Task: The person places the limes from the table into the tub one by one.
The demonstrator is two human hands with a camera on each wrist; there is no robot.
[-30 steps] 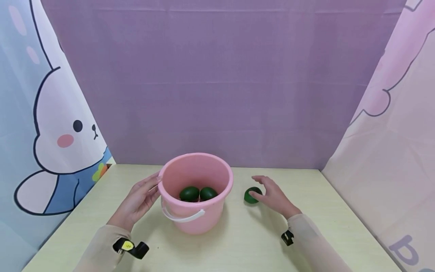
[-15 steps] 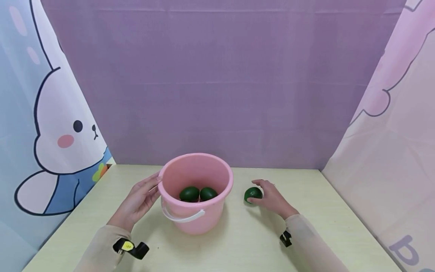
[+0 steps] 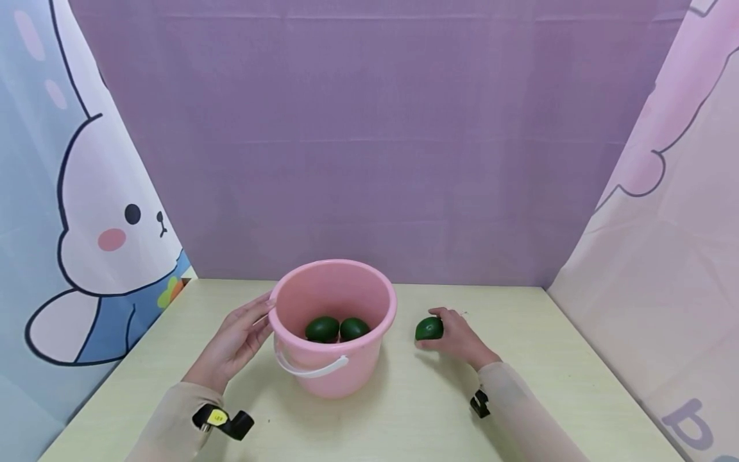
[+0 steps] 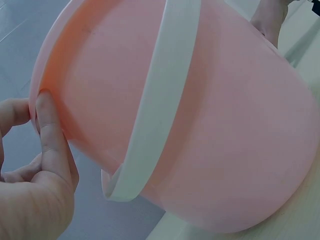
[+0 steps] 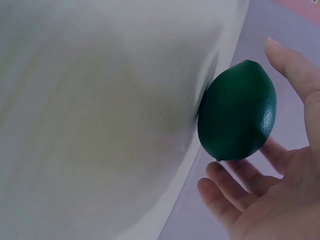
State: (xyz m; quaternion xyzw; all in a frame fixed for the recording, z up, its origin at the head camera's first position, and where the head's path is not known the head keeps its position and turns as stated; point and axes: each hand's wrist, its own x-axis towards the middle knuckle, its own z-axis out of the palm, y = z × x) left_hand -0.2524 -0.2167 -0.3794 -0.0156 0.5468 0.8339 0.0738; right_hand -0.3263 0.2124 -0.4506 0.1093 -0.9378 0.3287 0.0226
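A pink bucket (image 3: 340, 372) with a white handle (image 3: 312, 370) stands on the table, two green limes (image 3: 322, 329) lying inside it. My left hand (image 3: 233, 343) pinches the bucket's rim on its left side; the left wrist view shows a fingertip under the lip and another finger across the rim. To the right of the bucket, a third lime (image 5: 237, 110) sits on the table. My right hand (image 3: 462, 340) is around it, thumb toward one end and fingers at the other. A gap shows between thumb and lime in the right wrist view.
The pale wooden table (image 3: 404, 423) ends at a purple cloth backdrop (image 3: 369, 141). Printed cloth panels stand along the left (image 3: 115, 256) and right (image 3: 664, 256) sides. A black camera strap is on each wrist.
My right hand has moved slightly left and closer around the lime, covering more of its right side. Left hand and bucket have stayed still.
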